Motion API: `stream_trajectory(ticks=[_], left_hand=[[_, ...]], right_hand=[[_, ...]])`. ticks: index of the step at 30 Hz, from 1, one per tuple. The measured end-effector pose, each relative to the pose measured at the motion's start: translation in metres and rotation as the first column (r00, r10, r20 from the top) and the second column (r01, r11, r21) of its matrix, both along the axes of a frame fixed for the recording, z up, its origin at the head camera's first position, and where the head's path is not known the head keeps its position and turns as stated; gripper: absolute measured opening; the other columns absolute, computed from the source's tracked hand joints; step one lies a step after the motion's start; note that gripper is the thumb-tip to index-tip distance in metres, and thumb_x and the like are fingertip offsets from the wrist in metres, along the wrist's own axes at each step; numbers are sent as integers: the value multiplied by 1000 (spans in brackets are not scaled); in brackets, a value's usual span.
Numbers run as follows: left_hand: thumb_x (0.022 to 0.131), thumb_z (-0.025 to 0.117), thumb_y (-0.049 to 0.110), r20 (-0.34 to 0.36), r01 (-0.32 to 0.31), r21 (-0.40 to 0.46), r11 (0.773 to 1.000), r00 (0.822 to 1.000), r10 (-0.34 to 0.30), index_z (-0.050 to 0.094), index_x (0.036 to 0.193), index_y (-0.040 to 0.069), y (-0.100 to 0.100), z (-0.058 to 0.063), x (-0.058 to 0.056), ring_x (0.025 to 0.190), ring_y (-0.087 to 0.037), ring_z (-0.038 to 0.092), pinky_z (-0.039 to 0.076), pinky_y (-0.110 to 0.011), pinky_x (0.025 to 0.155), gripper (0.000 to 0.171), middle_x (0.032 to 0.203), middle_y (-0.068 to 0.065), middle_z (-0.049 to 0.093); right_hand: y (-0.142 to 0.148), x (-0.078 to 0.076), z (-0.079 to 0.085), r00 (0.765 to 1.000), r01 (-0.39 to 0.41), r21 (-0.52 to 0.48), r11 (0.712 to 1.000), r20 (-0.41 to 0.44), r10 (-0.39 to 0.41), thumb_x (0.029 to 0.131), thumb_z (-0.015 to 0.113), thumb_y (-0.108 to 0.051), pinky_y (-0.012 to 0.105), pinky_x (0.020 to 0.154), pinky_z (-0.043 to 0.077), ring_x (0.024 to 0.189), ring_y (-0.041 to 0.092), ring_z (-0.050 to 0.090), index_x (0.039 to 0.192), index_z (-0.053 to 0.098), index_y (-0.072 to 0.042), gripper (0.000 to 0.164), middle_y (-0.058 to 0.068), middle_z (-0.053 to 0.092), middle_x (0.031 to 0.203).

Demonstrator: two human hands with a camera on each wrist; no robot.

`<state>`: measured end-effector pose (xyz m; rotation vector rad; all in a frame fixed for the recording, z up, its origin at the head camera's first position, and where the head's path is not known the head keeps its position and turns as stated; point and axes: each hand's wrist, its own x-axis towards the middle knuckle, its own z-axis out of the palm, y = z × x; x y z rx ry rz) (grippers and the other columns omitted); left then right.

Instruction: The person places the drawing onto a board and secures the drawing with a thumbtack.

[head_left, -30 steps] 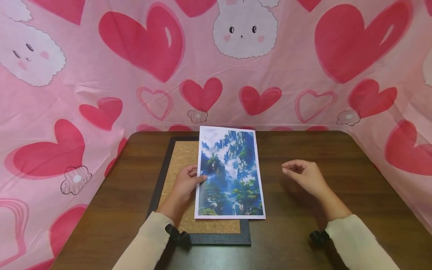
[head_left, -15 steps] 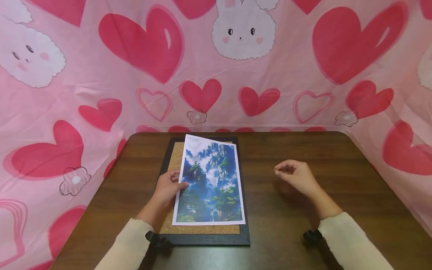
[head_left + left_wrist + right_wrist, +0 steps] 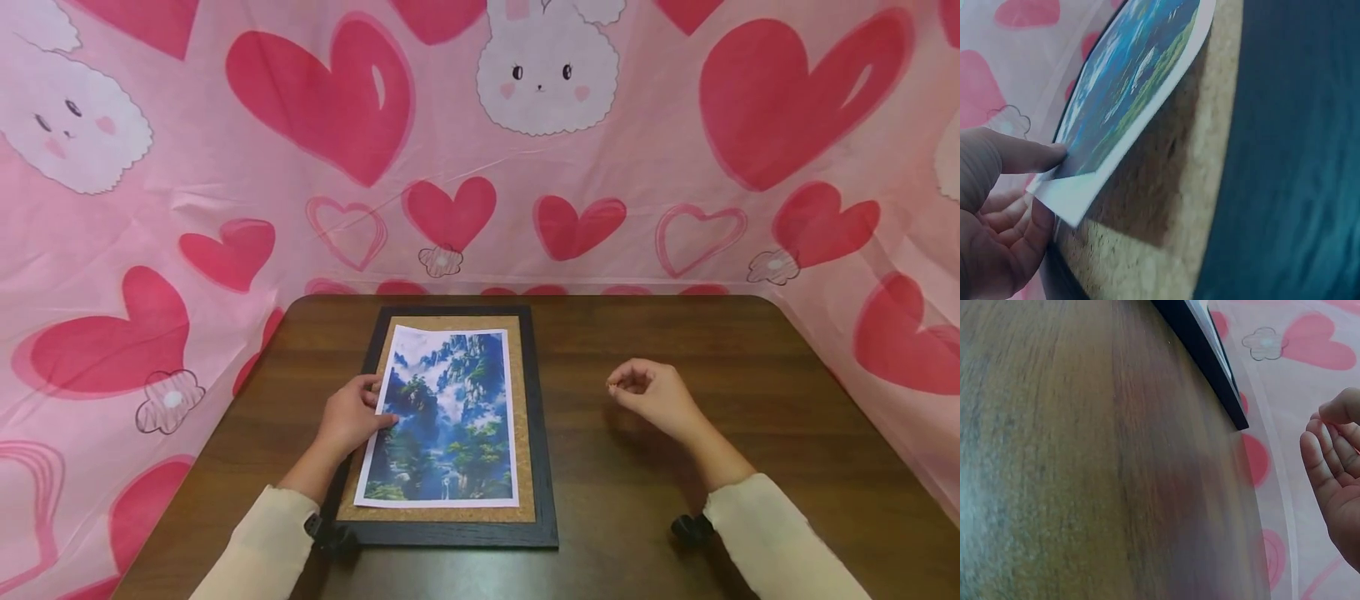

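Note:
My left hand pinches the left edge of a printed landscape picture, thumb on top and fingers beneath. Blue mountains, mist and green trees fill the white-bordered sheet. It lies over the cork of a black-framed corkboard. In the left wrist view the near edge of the sheet curves up off the cork and casts a shadow. To the board's right, my right hand hovers above the table, thumb and index finger pinching a tiny reddish thing; I cannot tell its kind.
The board rests on a dark brown wooden table, left of its middle. A pink cloth with hearts and rabbits hangs behind and at both sides. Black camera mounts sit on the wrists.
My left hand has carried the picture left and down, from overhanging the board's right side to within its frame. The right hand has shifted slightly left and keeps its pinch.

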<state>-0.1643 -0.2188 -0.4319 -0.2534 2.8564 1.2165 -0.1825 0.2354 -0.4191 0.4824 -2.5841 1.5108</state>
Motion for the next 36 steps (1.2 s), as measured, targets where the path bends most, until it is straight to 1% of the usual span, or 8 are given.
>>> stream_trajectory(ticks=[6,10,14,17,23,28,32,36], left_hand=[[74,86,21,-30,39,-129,991,999,-43,63,120,-1,-6,3,3,83,-26,61,55,-43,77,56,98,-14,68],[76,85,20,-34,58,-111,992,997,-63,68,117,2,-11,4,2,78,-23,60,56,-37,72,47,96,-12,68],[77,85,18,-27,78,-43,996,996,-80,67,118,2,-15,4,2,78,-22,58,58,-33,68,47,92,-9,66],[76,85,18,-22,98,-30,995,995,-98,68,117,3,-18,5,3,80,-22,58,57,-33,70,47,90,-7,66],[71,89,18,-33,159,-113,981,986,-163,71,111,4,-22,5,2,80,-21,58,54,-34,71,46,87,-5,67],[71,89,17,-38,232,-103,967,971,-237,70,114,5,-27,5,-2,84,-21,61,57,-36,76,49,97,-7,67],[70,89,16,-40,290,-54,956,956,-292,68,120,8,-29,5,-7,97,-27,65,56,-41,84,54,112,-11,66],[67,91,18,-35,335,-52,941,941,-337,68,122,10,-30,5,-12,112,-35,61,51,-47,92,60,126,-15,62]], right_hand=[[-3,-1,1,1000,-17,-4,1000,10,17,85,74,-3,23,63,53,73,12,62,94,70,4,12,7,70,82],[-5,0,2,999,-23,-23,999,31,24,86,75,-8,23,65,54,75,14,63,98,71,5,18,11,71,88],[-8,1,2,998,-40,-63,997,48,43,87,75,-10,25,67,56,79,14,66,101,72,6,22,21,71,97],[-10,1,3,997,-50,-75,996,51,54,87,74,-8,26,68,57,80,14,67,103,72,6,21,23,71,99],[-12,-1,3,995,-59,-88,994,71,65,87,73,-3,25,69,57,78,15,66,104,71,7,20,25,69,100],[-17,-3,8,996,-67,-82,994,49,71,87,74,-6,24,69,56,79,15,64,102,71,2,18,18,70,94],[-21,-8,10,996,-90,-90,992,13,92,87,73,-5,23,68,54,79,16,62,100,69,1,16,12,70,90],[-30,-13,12,993,-111,-130,985,19,115,86,75,-6,23,68,55,79,16,63,97,69,2,15,12,69,88]])
